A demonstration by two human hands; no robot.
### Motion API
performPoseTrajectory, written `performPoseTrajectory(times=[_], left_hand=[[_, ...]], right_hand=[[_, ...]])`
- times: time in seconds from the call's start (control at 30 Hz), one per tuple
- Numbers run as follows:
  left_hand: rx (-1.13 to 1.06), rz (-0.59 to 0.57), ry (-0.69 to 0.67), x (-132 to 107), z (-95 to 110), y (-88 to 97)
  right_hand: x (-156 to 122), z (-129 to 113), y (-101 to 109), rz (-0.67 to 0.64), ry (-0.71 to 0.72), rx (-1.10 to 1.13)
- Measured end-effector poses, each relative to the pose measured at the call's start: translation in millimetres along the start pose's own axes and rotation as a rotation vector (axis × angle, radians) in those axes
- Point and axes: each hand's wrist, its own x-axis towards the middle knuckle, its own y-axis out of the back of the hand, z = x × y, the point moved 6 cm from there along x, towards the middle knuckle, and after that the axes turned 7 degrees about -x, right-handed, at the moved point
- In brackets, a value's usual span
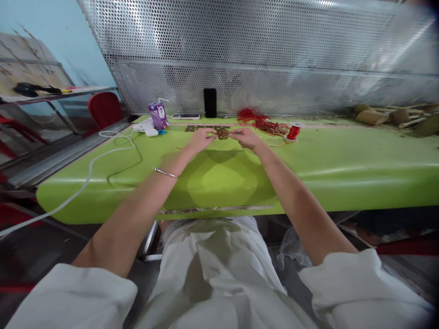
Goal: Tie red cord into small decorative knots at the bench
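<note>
Between both hands, a little above the table (164,160), is a small brownish round openwork piece (222,133) with touches of red in it; it resembles linked old coins, but the detail is too small to be sure. My left hand (202,138) pinches its left edge with thumb and fingers. At the opposite edge my right hand (247,138) pinches it the same way. Just behind lies a row of similar brownish round pieces (192,128), partly hidden by my left hand. Right of my hands are a tangle of red cord (252,116) and a spool of red thread (293,132).
A black phone (210,103) leans upright against the perforated metal panel (274,55). To the left stand a purple box (158,115) and a white device (147,127), with a white cable (91,169) crossing the table edge. Wooden pieces (372,117) lie at the far right.
</note>
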Motion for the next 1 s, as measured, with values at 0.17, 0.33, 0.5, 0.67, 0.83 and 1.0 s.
performPoseTrajectory(times=[0.17,0.33,0.5,0.67,0.83,1.0], left_hand=[[-0.054,0.009,-0.02,0,0,0.9],[-0.042,0.022,-0.018,1,1,0.6],[-0.002,0.02,-0.014,1,2,0.8],[-0.028,0.027,-0.011,-1,4,2.4],[-0.077,0.04,0.023,-3,6,3.3],[-0.109,0.035,0.008,0,3,2.8]], right_hand=[[-3,-7,3,0.04,0.044,-0.041],[-4,-10,5,0.057,0.078,-0.07],[-4,-10,5,0.057,0.087,-0.105],[-2,-9,6,0.069,0.088,-0.136],[-2,-12,8,0.117,0.146,-0.121],[-2,-18,9,0.153,0.198,-0.153]])
